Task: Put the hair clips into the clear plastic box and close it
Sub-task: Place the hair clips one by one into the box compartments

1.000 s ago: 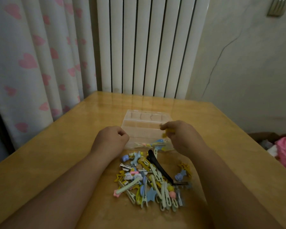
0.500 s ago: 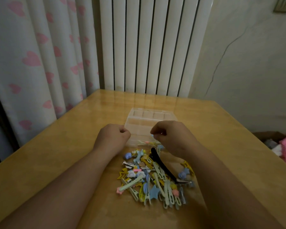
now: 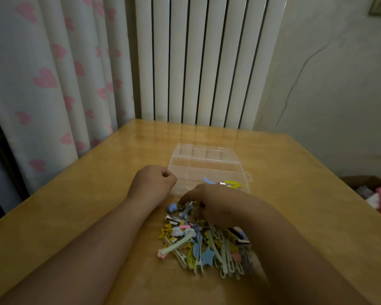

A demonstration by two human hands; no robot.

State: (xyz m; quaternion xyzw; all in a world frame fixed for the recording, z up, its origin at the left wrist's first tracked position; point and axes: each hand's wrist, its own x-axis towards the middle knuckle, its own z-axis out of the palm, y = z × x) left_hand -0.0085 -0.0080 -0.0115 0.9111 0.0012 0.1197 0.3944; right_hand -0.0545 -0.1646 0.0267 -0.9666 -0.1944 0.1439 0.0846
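Left hand: curled in a fist beside clear plastic box, centre frame | right hand: fingers down in hair clips, grip unclear

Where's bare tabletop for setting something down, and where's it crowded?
Free: bare table left of the left hand toward the curtain; the strip between clear plastic box and radiator; wood right of the box. Crowded: hair clips piled in front of the box, under the right hand.

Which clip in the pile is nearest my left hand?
The small rounded blue clip at the far left corner of the pile, closest to the left hand; the rest lie nearer you or by the right hand.
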